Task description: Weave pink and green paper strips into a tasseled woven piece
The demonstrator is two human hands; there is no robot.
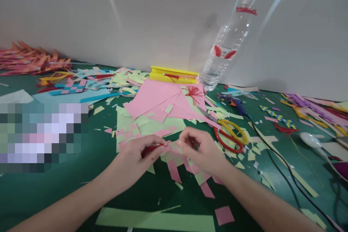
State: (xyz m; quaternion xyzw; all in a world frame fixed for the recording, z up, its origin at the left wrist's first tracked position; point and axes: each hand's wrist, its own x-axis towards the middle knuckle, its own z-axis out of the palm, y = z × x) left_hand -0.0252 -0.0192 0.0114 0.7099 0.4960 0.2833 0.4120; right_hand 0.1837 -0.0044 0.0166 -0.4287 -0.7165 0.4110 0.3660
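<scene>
My left hand [141, 152] is closed in a pinch on a thin red strip [152, 148] just above a woven mat of pink and light-green paper strips [176, 159]. My right hand [198, 146] is also closed, its fingertips pinching at the mat's upper edge a few centimetres from the left hand. Loose pink strip ends [174, 172] stick out from under both hands toward me. What the right fingers hold is hidden.
Yellow-and-red scissors [231, 136] lie right of my hands, a glue gun [233, 103] with black cable beyond. Pink sheets [157, 98], a yellow folder [174, 74] and a clear bottle [228, 47] stand behind. Paper scraps and a long green strip [154, 219] litter the green table.
</scene>
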